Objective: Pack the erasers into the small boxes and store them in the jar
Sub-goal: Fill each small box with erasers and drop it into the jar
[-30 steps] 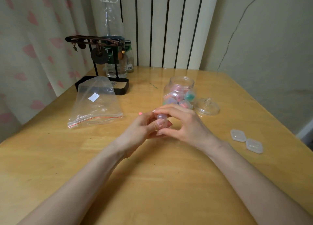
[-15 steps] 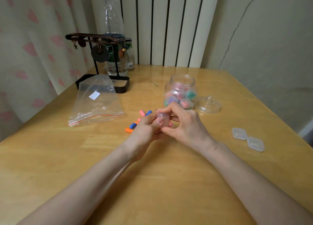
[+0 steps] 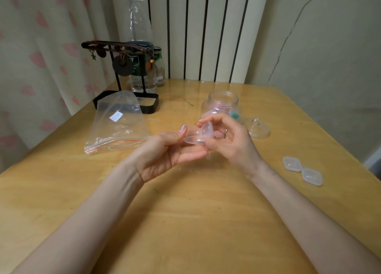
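At table centre, held just above the yellow wooden table: small clear hinged plastic box, open, its lid tipped up on the right side.
- Left hand: I have thumb and fingers pinching the box's lower half.
- Right hand: fingers curled against the raised lid.
- Contents: I cannot tell.
- Just beyond the right hand, farther off: clear round jar, mouth uncovered, coloured boxes inside. My right hand is nearer to it.
- Right of the jar: clear domed jar lid.
- Near right: two more clear boxes, touching.
- Far left: clear zip bag.
- Loose erasers: none in view.
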`<state>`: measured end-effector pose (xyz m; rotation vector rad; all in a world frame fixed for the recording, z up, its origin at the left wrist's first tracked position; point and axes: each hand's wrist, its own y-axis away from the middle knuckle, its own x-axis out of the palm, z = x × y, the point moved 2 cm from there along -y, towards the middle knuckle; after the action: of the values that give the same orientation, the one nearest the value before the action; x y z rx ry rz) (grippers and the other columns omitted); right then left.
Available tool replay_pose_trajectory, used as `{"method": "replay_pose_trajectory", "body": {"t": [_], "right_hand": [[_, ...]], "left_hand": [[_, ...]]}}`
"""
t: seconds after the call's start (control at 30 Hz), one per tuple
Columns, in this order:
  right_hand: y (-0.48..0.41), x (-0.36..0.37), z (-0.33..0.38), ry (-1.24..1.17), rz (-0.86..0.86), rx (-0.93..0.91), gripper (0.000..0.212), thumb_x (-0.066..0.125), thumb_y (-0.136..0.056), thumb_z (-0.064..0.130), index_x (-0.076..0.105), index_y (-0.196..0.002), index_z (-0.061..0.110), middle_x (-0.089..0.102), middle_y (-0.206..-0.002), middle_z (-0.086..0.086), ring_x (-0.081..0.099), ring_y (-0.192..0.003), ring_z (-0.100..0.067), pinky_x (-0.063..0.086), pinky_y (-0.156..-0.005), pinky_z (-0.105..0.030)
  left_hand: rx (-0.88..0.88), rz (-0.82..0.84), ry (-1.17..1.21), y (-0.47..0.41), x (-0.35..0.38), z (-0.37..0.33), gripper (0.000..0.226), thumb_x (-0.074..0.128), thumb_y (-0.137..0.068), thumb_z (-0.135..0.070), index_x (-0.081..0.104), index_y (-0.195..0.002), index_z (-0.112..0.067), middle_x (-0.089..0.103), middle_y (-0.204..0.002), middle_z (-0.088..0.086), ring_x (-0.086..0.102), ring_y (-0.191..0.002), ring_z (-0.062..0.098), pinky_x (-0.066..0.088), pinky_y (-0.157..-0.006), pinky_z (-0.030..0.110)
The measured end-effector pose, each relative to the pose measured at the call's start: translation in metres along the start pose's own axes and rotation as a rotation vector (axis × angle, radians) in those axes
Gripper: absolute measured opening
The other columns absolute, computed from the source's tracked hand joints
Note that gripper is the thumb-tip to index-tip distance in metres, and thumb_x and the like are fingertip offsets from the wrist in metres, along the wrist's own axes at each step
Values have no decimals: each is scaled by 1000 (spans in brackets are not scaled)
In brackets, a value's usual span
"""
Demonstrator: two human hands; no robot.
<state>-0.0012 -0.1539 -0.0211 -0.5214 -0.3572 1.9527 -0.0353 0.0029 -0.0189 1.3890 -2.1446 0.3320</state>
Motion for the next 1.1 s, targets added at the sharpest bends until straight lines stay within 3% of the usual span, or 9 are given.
{"method": "replay_pose_trajectory", "body": {"t": [0.07,0.17,0.3,0.4,0.53,0.6,0.67,0.87,1.1], "right_hand": [[-1,-2,0,-151,-2,86,31,65,-77,5,61,-106,15,65,-106,-6,63,-100,-15,53,-75,-23],[-1,-2,-5,-318,-41,237,26,54,-91,4,61,-116,8,68,-107,-11,68,-94,-18,57,-74,-32],[-2,4,-10,-332,-72,323,36,49,-95,5,52,-129,13,68,-101,-14,70,-79,-23,59,-72,-38],[-10,4,-15,-206,-120,357,36,53,-93,11,50,-129,17,68,-100,-12,69,-73,-23,59,-65,-39],[-25,11,-35,313,-54,309,28,62,-86,0,64,-105,20,64,-97,-6,54,-56,3,48,-52,-13],[-31,23,-41,561,103,253,35,67,-79,-2,69,-103,23,61,-102,0,53,-73,2,45,-71,-12],[-37,35,-44,721,236,215,37,72,-75,6,70,-106,28,57,-104,2,52,-98,-12,41,-92,-23],[-46,60,-49,812,251,236,30,78,-73,26,69,-101,29,53,-95,5,57,-95,-15,48,-87,-34],[-48,56,-49,742,255,246,28,75,-72,1,71,-98,12,62,-88,-3,57,-77,-14,48,-80,-24]], "left_hand": [[-18,-3,23,1,-5,-3,46,45,-87,-15,49,-127,8,63,-114,26,70,-93,29,58,-79,32],[25,-41,61,2,-10,-7,43,47,-84,-7,51,-125,4,62,-118,26,69,-95,29,58,-79,30],[36,-85,9,7,-10,-13,36,49,-80,-5,56,-114,0,68,-106,22,72,-83,26,58,-58,24],[116,-126,-49,8,-18,-22,36,52,-79,-12,56,-114,-3,69,-106,19,71,-91,23,58,-77,30],[349,-335,79,9,-41,-39,18,57,-83,-11,55,-99,-3,69,-105,18,67,-103,25,55,-85,29],[407,-424,98,8,-51,-41,9,56,-90,-11,56,-96,-4,66,-113,18,66,-105,25,55,-84,28],[428,-475,149,8,-58,-41,5,56,-91,-10,57,-92,-5,63,-118,21,68,-101,25,57,-81,27],[434,-471,247,6,-61,-39,4,56,-91,-8,60,-92,-8,63,-118,23,70,-95,25,57,-82,29],[437,-463,259,5,-63,-39,22,60,-88,-15,57,-106,-2,65,-114,23,70,-95,23,55,-85,30]]}}
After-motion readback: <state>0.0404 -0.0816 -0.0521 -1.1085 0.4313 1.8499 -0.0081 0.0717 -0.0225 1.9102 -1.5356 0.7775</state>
